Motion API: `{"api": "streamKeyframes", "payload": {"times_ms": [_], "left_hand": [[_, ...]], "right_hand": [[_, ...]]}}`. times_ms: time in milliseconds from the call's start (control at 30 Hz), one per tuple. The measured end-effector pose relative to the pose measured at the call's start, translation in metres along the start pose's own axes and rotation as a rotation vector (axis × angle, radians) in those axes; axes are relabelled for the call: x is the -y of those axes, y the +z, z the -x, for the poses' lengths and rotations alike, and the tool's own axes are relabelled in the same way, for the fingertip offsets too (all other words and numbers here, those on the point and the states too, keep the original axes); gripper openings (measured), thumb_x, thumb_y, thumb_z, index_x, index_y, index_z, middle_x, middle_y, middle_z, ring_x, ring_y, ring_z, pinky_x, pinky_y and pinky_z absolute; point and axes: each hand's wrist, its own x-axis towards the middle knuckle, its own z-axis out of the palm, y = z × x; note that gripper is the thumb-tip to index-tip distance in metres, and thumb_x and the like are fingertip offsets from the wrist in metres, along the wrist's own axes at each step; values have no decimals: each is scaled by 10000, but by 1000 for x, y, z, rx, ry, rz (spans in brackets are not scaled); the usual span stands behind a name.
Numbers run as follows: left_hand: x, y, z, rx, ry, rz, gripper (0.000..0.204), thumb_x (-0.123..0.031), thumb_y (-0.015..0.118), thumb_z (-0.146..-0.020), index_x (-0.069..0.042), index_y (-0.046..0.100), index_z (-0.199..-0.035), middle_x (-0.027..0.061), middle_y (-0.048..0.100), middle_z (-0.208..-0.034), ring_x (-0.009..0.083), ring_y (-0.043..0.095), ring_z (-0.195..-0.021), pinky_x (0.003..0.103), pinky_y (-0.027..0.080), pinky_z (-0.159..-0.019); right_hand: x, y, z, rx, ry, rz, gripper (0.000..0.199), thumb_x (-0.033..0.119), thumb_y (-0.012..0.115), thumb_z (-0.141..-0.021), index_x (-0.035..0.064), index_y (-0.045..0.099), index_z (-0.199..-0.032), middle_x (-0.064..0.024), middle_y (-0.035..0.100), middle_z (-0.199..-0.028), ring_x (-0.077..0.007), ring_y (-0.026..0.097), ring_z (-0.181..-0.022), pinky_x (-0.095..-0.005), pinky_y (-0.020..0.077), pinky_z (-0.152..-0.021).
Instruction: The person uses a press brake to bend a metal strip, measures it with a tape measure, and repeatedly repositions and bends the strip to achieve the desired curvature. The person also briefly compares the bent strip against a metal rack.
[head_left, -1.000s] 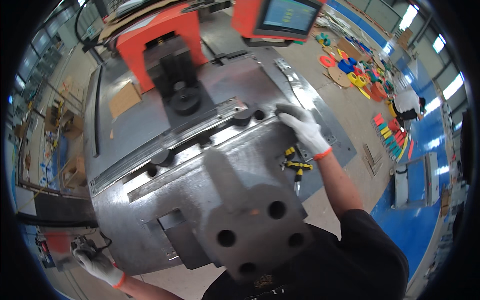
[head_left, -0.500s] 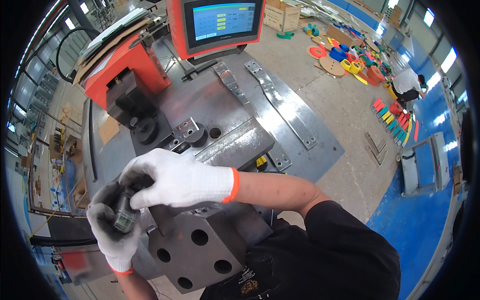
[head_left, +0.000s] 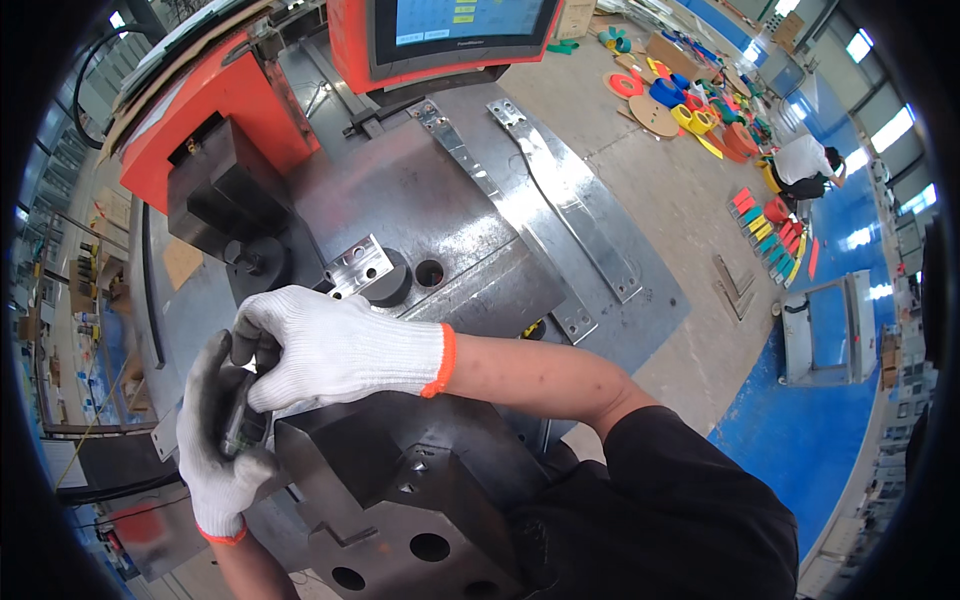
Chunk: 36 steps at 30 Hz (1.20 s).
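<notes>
Both my hands wear white knit gloves with grey-coated fingers and orange cuffs. My left hand [head_left: 212, 455] is closed around a small dark object with a clear, greenish part [head_left: 242, 428], whose exact kind I cannot make out. Above it, the curled fingers of my right hand [head_left: 345, 348] meet the object's upper end, partly hiding it. A shiny metal bar with holes [head_left: 362, 262] lies just beyond my right hand, against a round dark post [head_left: 388, 283]. Below the hands stands a heavy dark steel block with round holes [head_left: 385, 550].
An orange machine housing with a dark steel head [head_left: 235, 190] stands at the left. A screen in an orange frame [head_left: 450, 40] is at the back. Long flat metal bars [head_left: 565, 195] lie on the steel table [head_left: 655, 310]. Coloured rolls and a crouching person [head_left: 803, 165] are farther right.
The view has shifted, showing more of the steel block and less of the screen. Both hands still hold the small object, which has tilted more upright and shows less of its greenish face.
</notes>
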Motion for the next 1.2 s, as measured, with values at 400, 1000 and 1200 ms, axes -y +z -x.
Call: {"api": "streamKeyframes", "payload": {"times_ms": [400,1000,1200], "left_hand": [[-68,-18,-11,72,200,-541,613,38,590,-664,45,600,-1277,152,588,-1085,267,615,-924,328,505,-893],[46,-142,47,-127,135,-830,185,-22,599,-961,41,652,-1127,189,621,-1009,361,622,-927,376,492,-848],[138,-175,63,-184,-41,-841,186,-66,617,-963,19,682,-1114,194,648,-1044,378,634,-997,412,495,-881]], "right_hand": [[21,-46,74,-181,-149,-216,311,123,804,-781,15,672,-1041,-43,693,-949,-109,645,-873,-278,542,-791],[-3,-132,166,-751,14,99,269,112,759,-925,-27,744,-1155,-71,757,-994,-103,676,-850,-258,542,-750],[-30,-106,62,-622,202,282,295,143,781,-902,-17,775,-1150,-54,763,-963,-94,667,-871,-245,534,-789]]}}
